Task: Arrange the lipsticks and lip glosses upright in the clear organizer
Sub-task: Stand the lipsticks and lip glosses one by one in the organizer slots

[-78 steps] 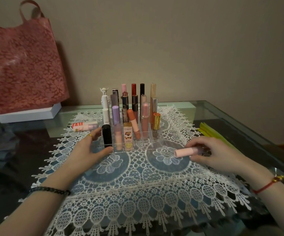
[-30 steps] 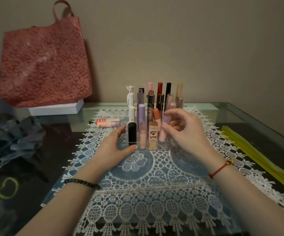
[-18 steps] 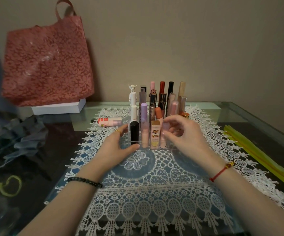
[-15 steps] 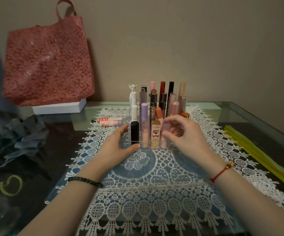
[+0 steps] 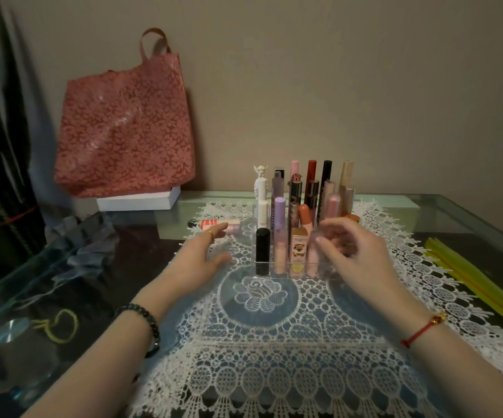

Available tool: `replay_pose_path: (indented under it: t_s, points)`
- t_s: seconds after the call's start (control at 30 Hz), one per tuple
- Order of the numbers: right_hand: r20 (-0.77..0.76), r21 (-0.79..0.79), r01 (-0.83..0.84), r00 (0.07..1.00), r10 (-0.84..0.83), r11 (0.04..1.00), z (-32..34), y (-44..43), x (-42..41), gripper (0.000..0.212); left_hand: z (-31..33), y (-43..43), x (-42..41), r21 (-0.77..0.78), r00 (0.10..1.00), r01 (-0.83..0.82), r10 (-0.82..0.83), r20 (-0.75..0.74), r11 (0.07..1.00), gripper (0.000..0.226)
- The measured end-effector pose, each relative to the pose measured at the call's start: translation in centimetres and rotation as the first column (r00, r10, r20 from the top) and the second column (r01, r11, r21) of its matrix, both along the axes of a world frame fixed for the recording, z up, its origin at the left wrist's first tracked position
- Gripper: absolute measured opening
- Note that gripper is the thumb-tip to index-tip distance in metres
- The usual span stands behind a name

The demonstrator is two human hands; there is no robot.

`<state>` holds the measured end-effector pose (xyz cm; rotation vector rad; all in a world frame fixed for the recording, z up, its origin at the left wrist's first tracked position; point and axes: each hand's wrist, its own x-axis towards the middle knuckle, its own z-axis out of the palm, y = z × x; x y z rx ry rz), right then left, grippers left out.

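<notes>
Clear acrylic organizer [image 5: 271, 274] sits at frame centre, on the white lace mat [image 5: 259, 357] that covers the middle of the glass table [image 5: 455, 212]. We see it filled with upright tubes in stepped rows.

Upper left: red floral tote bag [image 5: 123, 131] leaning on the wall, resting on a flat white box [image 5: 138, 202]. Right edge: long yellow strips [image 5: 470, 285] lying on the glass. Left of the mat: crumpled grey cloth [image 5: 84, 245], with a yellow-green cord loop [image 5: 60, 325] below it.

Left hand [image 5: 196, 260] is left of the organizer and apart from it, fingers spread wide and straight, holding nothing. Its index finger points at the red-striped pink tube [image 5: 211, 222] lying flat on the mat's upper left edge; blur, so we cannot tell if it touches.

Right hand [image 5: 355, 257] is at the organizer's front right, fingers loosely curled, thumb tip just beside the pale pink tube [image 5: 313, 257] standing in the front row. The hand is blurred, so we cannot tell whether it pinches the tube.

Front row, left to right: black tube [image 5: 262, 251], peach tube [image 5: 279, 257], cartoon-printed box lipstick [image 5: 298, 250], then the pale pink tube. Behind them we note a lilac-capped tube [image 5: 279, 206]. Back row has a white tube with a winged figure [image 5: 260, 182], a red tube [image 5: 311, 173], a tall black tube [image 5: 326, 173] and a beige tube [image 5: 346, 173].

Small items: black bead bracelet [image 5: 141, 315] on the left wrist, red cord bracelet [image 5: 422, 333] on the right wrist, gold ring [image 5: 210, 233] on the left index finger.
</notes>
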<state>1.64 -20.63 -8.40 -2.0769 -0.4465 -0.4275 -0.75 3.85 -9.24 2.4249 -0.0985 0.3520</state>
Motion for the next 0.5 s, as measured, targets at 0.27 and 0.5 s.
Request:
replay_pose_path:
  t_s: [0.27, 0.5]
  points:
    - [0.030, 0.050, 0.006, 1.000, -0.008, 0.999, -0.3, -0.4, -0.3, 0.028, 1.6, 4.8, 5.9, 0.293, 0.986, -0.160, 0.168, -0.002, 0.943, 0.043]
    - [0.073, -0.014, 0.016, 0.997, -0.015, 1.000, -0.6, -0.4, 0.0, 0.018, 1.2, 4.5, 9.5, 0.373, 0.986, -0.034, 0.091, -0.137, 0.927, 0.044]
